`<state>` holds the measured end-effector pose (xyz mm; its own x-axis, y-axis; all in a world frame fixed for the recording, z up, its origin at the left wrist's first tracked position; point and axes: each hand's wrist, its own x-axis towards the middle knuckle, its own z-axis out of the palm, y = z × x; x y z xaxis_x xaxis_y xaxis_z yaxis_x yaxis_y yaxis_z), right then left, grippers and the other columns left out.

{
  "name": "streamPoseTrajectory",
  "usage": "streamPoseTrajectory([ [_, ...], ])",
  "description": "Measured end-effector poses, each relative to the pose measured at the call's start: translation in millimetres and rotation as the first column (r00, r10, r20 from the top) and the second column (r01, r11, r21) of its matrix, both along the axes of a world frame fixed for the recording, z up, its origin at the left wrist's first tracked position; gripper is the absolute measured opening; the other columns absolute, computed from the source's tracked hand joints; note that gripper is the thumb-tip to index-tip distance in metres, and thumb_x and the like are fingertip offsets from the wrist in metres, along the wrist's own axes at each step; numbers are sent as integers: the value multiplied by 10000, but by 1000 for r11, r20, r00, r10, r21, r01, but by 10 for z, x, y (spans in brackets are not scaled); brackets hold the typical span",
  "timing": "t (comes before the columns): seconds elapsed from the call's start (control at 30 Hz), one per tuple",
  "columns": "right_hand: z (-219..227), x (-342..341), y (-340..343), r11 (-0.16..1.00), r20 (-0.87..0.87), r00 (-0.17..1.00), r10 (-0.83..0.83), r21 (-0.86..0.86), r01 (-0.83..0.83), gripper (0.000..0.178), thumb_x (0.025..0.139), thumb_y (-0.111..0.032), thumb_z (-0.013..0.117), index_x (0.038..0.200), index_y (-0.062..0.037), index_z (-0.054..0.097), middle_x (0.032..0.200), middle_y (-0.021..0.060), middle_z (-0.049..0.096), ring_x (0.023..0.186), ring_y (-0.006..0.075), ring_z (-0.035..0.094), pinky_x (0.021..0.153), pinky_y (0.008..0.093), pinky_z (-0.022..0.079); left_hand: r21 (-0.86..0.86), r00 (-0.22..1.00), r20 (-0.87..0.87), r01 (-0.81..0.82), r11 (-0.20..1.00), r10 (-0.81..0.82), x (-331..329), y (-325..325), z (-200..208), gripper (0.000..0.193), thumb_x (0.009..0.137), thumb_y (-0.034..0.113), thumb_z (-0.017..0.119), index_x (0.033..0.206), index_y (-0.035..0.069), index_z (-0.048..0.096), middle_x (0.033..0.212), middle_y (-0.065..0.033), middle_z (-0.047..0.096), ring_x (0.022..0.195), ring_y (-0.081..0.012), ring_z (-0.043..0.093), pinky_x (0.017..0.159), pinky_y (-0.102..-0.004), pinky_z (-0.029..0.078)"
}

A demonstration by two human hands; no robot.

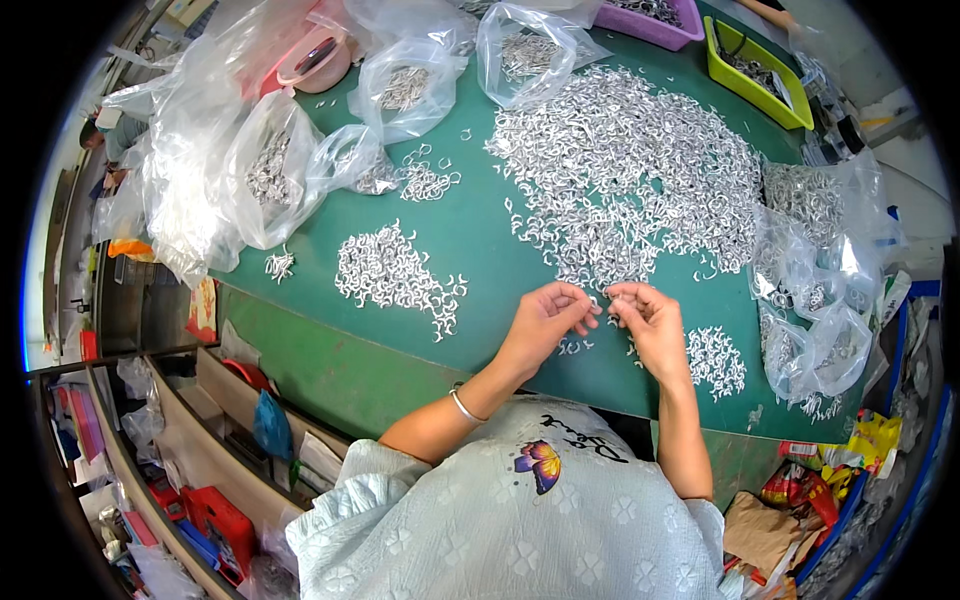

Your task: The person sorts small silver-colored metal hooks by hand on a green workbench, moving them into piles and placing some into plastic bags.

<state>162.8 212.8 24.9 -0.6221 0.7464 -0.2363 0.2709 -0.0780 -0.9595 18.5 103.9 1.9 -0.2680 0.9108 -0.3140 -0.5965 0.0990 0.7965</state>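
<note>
My left hand point(552, 318) and my right hand point(652, 325) meet closely over the near edge of a large heap of small curved silver metal pieces point(625, 165). Thumb and fingers of each are pinched together. Whatever sits between the fingertips is too small to make out. A few loose pieces lie under and between the hands. To the left spreads a smaller pile of similar pieces point(385, 270). Beside my right wrist is another small pile point(714, 361).
Clear plastic bags of metal pieces point(268, 175) line the left and back of the green table point(480, 245). More bags point(815, 280) crowd the right edge. A yellow-green tray point(790, 108), a purple tray point(670, 32) and a pink bowl point(318, 62) stand at the back.
</note>
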Motion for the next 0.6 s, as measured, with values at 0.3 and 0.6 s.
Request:
streamPoseTrajectory([
  [0.3,-84,-98,394,929,119,974,-193,343,142,170,920,15,599,1068,36,679,810,36,665,713,64,555,632,226,455,-9,998,-11,-60,998,60,-42,169,38,128,937,82,631,1015,-17,609,924,-120,695,778,-138,656,733,-260,534],
  [0.6,95,-108,211,832,122,987,-100,555,16,246,841,67,626,1080,14,656,994,138,633,709,213,595,665,319,494,4,993,-54,-105,994,105,-113,225,-16,217,937,55,610,1129,-43,585,1007,-153,689,868,-177,678,801,-280,551],
])
